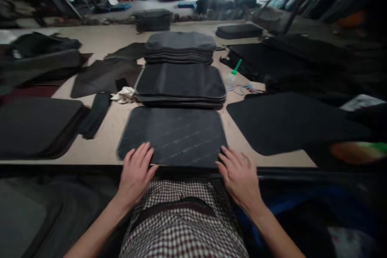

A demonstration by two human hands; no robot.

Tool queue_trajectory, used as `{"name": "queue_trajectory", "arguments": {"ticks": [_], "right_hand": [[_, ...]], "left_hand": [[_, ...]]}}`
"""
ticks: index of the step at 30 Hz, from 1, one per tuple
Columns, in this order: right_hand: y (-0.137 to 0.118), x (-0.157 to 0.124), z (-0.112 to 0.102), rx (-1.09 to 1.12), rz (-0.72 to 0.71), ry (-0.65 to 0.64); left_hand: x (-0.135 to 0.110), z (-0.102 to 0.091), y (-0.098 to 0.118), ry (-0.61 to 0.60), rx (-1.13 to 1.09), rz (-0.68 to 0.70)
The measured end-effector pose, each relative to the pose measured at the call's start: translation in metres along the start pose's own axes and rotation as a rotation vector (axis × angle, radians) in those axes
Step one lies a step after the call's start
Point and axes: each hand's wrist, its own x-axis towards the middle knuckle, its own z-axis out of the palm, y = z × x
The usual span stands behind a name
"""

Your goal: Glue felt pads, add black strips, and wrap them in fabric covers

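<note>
Well beyond hands (pixel 136 171) (pixel 241 174), green-tipped bottle (pixel 231 78)

Bare forearms (pixel 101 225) angle forward and inward; left hand (pixel 136 175) palm down, fingers (pixel 139 155) extended forward, thumb turned inward; right hand (pixel 241 175) likewise palm down, fingers slightly spread.

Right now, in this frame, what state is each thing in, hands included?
Left hand: open, fingers resting at the front panel's near-left edge
Right hand: open, fingers resting at its near-right edge
Front panel: flat, faint white marks facing up
Middle stack: panels piled flat
Far stack: piled flat, several layers showing
White cloth: crumpled
Green nozzle: slanting up
Blue cord: loose, curled
</note>
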Motion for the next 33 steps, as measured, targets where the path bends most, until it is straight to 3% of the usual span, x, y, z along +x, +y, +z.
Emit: {"name": "queue_trajectory", "arguments": {"ticks": [3, 7, 11, 14, 18, 23, 26, 29, 33], "right_hand": [[0.01, 0.049, 0.022, 0.04, -0.021, 0.044], [0.0, 0.094, 0.06, 0.047, -0.065, 0.0], [-0.005, 0.095, 0.078, -0.01, -0.05, -0.06], [0.004, 0.089, 0.082, -0.028, -0.058, -0.087], [0.03, 0.084, 0.089, -0.066, 0.016, -0.063], [0.076, 0.096, 0.092, -0.064, 0.075, -0.037], [0.101, 0.12, 0.088, -0.001, 0.07, -0.079], [0.116, 0.15, 0.081, 0.119, 0.113, -0.135], [0.117, 0.181, 0.073, 0.21, 0.152, -0.21]], "left_hand": [[0.055, 0.001, 0.013, -0.071, -0.023, 0.013], [0.107, 0.032, 0.013, -0.165, -0.021, -0.03], [0.115, 0.061, 0.007, -0.199, -0.018, -0.04], [0.107, 0.064, -0.003, -0.189, -0.011, -0.027], [0.095, 0.055, -0.033, -0.195, 0.048, -0.095], [0.09, 0.048, -0.086, -0.218, 0.091, -0.189], [0.109, 0.046, -0.126, -0.222, 0.05, -0.253], [0.144, 0.044, -0.162, -0.247, -0.057, -0.318], [0.182, 0.04, -0.185, -0.264, -0.107, -0.301]]}}
